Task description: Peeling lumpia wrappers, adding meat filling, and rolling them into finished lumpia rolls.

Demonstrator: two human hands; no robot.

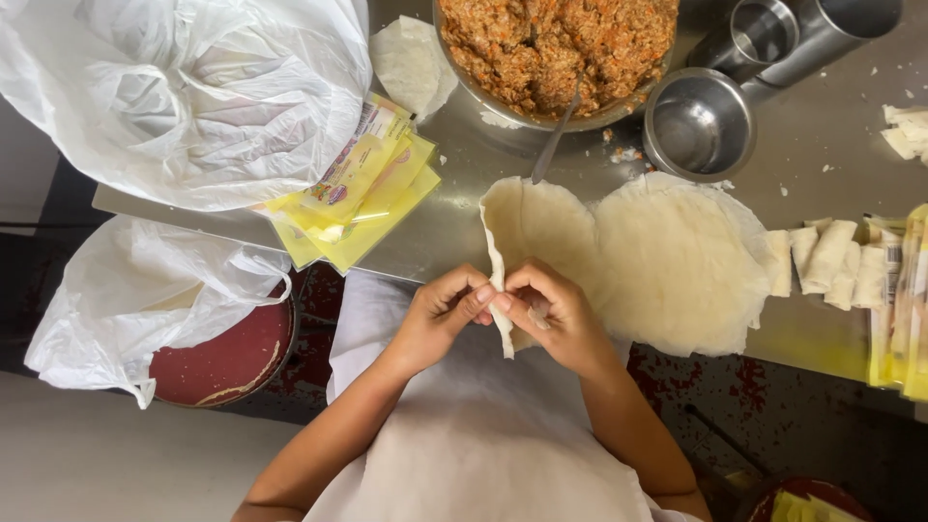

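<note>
My left hand and my right hand meet at the near edge of a steel table. Both pinch the folded left edge of a thin round pastry wrapper, lifting it off the surface. A stack of the same pale wrappers lies flat just to the right. Beyond it stands a big metal bowl of orange-brown minced filling with a spoon leaning out of it.
Several finished rolls lie in a row at the right. Yellow wrapper packets and a white plastic bag sit at the left. A small steel bowl and steel cups stand at the back right.
</note>
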